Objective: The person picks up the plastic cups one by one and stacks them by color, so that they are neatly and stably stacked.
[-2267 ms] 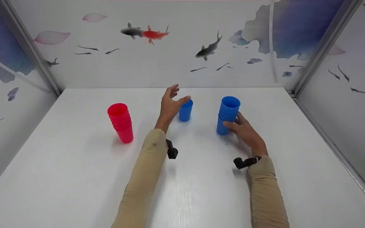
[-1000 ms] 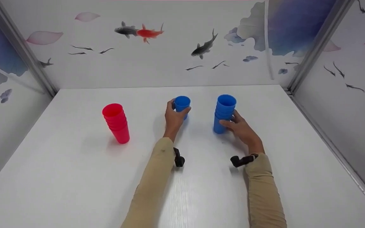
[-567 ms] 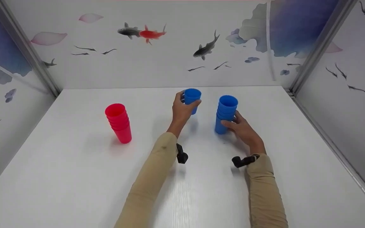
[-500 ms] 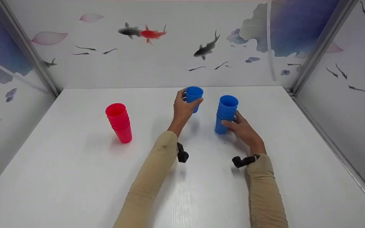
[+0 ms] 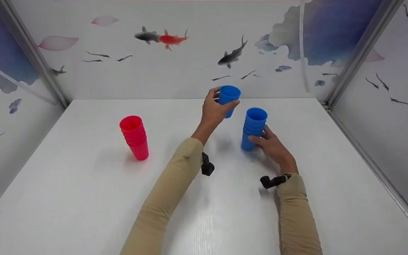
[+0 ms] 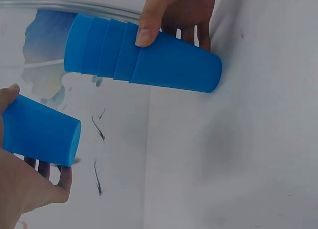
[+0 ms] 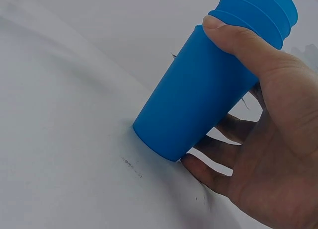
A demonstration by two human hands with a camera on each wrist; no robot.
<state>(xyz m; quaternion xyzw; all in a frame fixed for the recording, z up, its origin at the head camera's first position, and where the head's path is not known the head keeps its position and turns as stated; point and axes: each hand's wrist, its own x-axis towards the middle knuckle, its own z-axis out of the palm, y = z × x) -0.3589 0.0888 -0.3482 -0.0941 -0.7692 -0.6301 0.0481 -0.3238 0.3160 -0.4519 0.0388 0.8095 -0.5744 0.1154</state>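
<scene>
A single blue cup is held upright in the air by my left hand, thumb on the near side and fingers behind. Just to its right and lower stands a stack of nested blue cups on the white table. My right hand grips that stack from the right, with the thumb near the lower rims, as the right wrist view shows on the blue stack. In the left wrist view the lifted cup is apart from the stack.
A stack of nested red cups stands at the left on the white table. Behind the table rises a wall painted with fish; side panels with metal corner posts bound both sides.
My left hand has closed around the single blue cup, lifted it off the table and moved it up and right toward the blue stack. My right hand has stayed on the stack.
</scene>
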